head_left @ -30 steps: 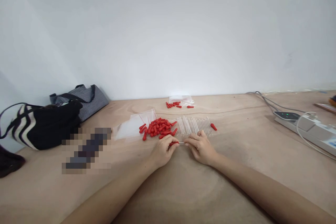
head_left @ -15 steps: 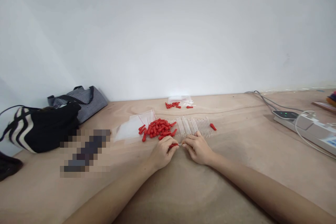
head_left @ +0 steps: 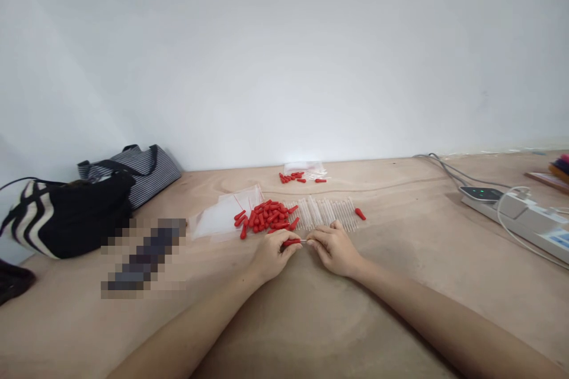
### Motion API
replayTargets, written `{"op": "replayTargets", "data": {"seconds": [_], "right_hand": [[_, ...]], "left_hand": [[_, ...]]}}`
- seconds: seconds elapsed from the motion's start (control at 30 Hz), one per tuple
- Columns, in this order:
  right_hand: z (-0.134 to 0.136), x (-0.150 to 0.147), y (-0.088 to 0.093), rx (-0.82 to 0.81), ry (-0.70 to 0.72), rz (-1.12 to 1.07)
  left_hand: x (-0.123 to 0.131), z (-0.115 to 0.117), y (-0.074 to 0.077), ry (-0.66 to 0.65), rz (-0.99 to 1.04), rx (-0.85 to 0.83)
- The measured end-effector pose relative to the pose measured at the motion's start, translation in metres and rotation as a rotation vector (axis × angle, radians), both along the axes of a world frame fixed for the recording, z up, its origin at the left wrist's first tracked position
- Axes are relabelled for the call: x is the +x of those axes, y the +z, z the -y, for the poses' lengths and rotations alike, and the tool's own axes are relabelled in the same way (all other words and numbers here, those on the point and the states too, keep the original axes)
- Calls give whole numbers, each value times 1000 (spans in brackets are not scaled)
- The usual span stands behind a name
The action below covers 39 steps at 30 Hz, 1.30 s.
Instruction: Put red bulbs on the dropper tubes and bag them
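Observation:
My left hand [head_left: 270,256] is closed around a red rubber dropper bulb [head_left: 291,242]. From the bulb's narrow end a thin clear dropper tube [head_left: 304,241] runs across to my right hand [head_left: 336,252], whose fingers pinch it. Most of the tube is hidden by those fingers. Just beyond my left hand lies a heap of red bulbs [head_left: 267,214]. A row of clear tubes [head_left: 326,212] lies side by side past my right hand, with a single red bulb [head_left: 360,214] at its right end.
Clear plastic bags [head_left: 217,222] lie left of the heap. Farther back are more bulbs [head_left: 291,177] and a bag [head_left: 304,169]. At left stand a black bag [head_left: 89,213] and a striped bag [head_left: 155,174], near a blurred dark item [head_left: 149,257]. A power strip [head_left: 528,219] sits at right.
The left-hand fingers have shifted slightly on the bulb, so more of it shows. Less of the tube shows between the hands. The camera view has moved slightly.

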State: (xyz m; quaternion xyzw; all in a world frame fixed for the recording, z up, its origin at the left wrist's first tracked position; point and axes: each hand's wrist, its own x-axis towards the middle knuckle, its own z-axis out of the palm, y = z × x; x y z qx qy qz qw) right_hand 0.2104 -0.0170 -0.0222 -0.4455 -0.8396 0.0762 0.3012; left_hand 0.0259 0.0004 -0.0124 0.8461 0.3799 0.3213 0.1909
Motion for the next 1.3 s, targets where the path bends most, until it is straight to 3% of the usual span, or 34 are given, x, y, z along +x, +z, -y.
{"op": "replayTargets", "data": {"seconds": [0.27,0.5,0.77,0.83,0.93,1.07,1.17,1.3], "right_hand": [[-2,-3,-4,-89,26,-48],[-1,-3,4,-193,47,-77],[-3,4,9,-137,129,-119],[-8,12,8,-78,17,-99],[-21,37,7,-25,-307,-158],[-41,82,5,-150,-766,-209],[-48,102,1,-262,-901,-111],[-49,104,-4,-331,-935,-37]], "left_hand": [[1,-1,-4,-26,25,49],[1,0,-4,-62,21,59],[-3,-5,-3,23,58,11],[-6,-7,-6,72,53,26],[-10,-10,-9,144,42,37],[-8,-8,-8,110,37,167],[-6,-6,-5,62,20,240],[-6,-7,-4,108,-3,273]]}}
